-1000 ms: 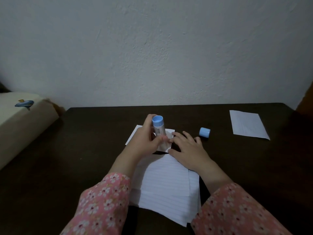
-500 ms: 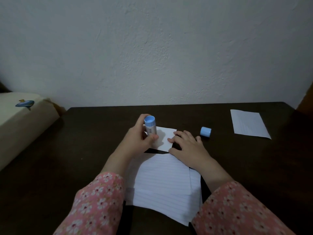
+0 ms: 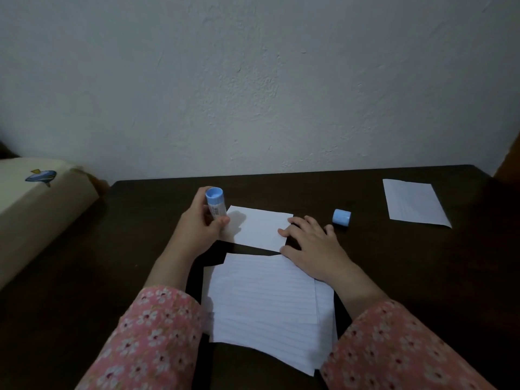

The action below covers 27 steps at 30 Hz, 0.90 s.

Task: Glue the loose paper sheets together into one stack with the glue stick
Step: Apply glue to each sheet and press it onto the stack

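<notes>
Pale rough plaster wall (image 3: 253, 80) rises behind a dark wooden worktop (image 3: 112, 263). At far left, off the worktop's edge, sits a cream cushion (image 3: 33, 209) with a small blue fish print.

Moving right, the left hand (image 3: 197, 229) grips the glue stick (image 3: 216, 203); its fingers curl round the tube from behind and the thumb pinches the lower end in front. The stick stands nearly upright, blue base uppermost, its lower end at the left edge of a small blank sheet (image 3: 259, 228). That sheet lies flat between the two hands, just beyond the fingers of both.

Nearer the person, between the flowered pink sleeves (image 3: 146, 333), lies a pile of lined sheets (image 3: 264, 299), loosely overlapped with edges out of line.

Right of centre, the right hand (image 3: 312, 246) rests palm down with fingers straight and slightly spread, fingertips pressing the blank sheet's right edge and the thumb touching its near corner. Just past the little finger lies the blue cap (image 3: 341, 217) on its side. Well apart, at far right, a single lined sheet (image 3: 413, 202) lies flat.
</notes>
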{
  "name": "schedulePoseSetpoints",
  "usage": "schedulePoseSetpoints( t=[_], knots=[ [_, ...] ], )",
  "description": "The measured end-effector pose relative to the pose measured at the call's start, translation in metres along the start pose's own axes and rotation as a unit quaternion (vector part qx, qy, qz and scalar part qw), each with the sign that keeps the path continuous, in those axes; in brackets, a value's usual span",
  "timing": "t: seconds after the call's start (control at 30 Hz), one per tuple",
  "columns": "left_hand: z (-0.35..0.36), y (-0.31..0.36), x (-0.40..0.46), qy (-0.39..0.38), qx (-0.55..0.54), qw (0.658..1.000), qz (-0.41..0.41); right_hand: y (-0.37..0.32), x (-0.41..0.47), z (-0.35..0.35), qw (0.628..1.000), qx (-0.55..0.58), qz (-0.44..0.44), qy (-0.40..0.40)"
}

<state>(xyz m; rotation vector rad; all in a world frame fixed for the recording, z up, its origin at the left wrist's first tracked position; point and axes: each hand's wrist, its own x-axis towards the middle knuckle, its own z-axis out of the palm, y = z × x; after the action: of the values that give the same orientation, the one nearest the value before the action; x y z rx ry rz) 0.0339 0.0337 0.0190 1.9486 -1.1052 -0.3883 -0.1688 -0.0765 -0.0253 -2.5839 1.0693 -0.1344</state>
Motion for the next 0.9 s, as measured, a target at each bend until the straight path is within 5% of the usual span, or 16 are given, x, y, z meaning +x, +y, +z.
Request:
schedulePoseSetpoints(
  t=[0.2, 0.37, 0.47, 0.6, 0.73, 0.9],
  knots=[
    [0.003, -0.006, 0.0, 0.089, -0.074, 0.991, -0.069, 0.0, -0.001, 0.002, 1.0, 0.0, 0.001, 0.008],
    [-0.001, 0.002, 0.006, 0.307, -0.396, 0.834, -0.231, 0.0, -0.001, 0.003, 1.0, 0.002, -0.001, 0.012],
    [0.014, 0.02, 0.001, 0.276, -0.345, 0.886, -0.141, 0.0, -0.002, 0.003, 1.0, 0.012, -0.004, 0.012],
    [0.047, 0.046, 0.008, 0.121, -0.169, 0.978, -0.02, 0.0, -0.002, 0.0, 1.0, 0.017, -0.005, 0.009],
    [0.074, 0.059, 0.024, 0.014, -0.065, 0.997, 0.032, -0.001, -0.003, -0.002, 0.999, 0.03, -0.009, 0.005],
    [0.088, 0.056, 0.033, -0.003, 0.002, 0.997, 0.072, -0.002, -0.003, -0.003, 0.999, 0.03, -0.008, 0.009]
  ],
)
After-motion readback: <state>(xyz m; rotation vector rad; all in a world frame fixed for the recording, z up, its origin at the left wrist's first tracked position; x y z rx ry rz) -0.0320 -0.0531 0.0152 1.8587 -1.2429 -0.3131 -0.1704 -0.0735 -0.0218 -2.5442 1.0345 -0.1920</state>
